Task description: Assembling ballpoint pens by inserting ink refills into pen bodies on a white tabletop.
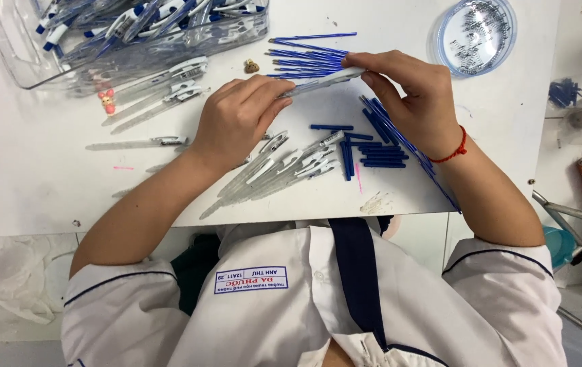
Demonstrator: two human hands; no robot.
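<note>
Hands met over the middle of the white table [46, 177], sharing one clear pen barrel [321, 81] between them. The left hand [237, 119] pinched the barrel's near-left end with curled fingers, while the right hand [416, 95] pinched its far-right end between thumb and fingertips. The barrel's long axis ran left to right, rising slightly toward the far right, so each hand held one end and neither was nearer than the other. Blue refills [308, 58] lay fanned just beyond the barrel, more blue refills [399, 139] lay under the right wrist, and short blue caps [379, 155] sat near them. Empty barrels [270, 170] rested near the left wrist, a clear bin of pens [128, 30] stood far left, and a round dish of springs [474, 34] far right.
</note>
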